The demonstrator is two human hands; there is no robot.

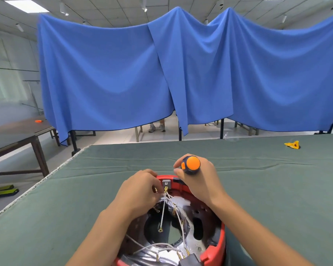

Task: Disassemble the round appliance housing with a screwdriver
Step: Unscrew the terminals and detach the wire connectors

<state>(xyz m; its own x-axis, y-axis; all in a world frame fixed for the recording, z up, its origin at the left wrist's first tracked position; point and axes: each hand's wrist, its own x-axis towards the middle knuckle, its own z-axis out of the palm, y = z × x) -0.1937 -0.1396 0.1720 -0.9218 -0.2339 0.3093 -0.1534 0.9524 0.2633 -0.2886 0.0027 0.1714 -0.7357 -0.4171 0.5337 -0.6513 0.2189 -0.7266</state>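
The red round housing (213, 244) lay open-side-up on the green bench (65, 189), loose white wires (165, 206) inside. It looked stiff, light plastic, best braced by its rim. The left hand (140, 191) pinched wires; the right hand (202, 179) gripped the screwdriver (190, 164).

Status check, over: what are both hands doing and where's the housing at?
Right hand grips screwdriver, upright at far rim. Left hand pinches white wires. Red housing open on table, loose wires crossing the inside.
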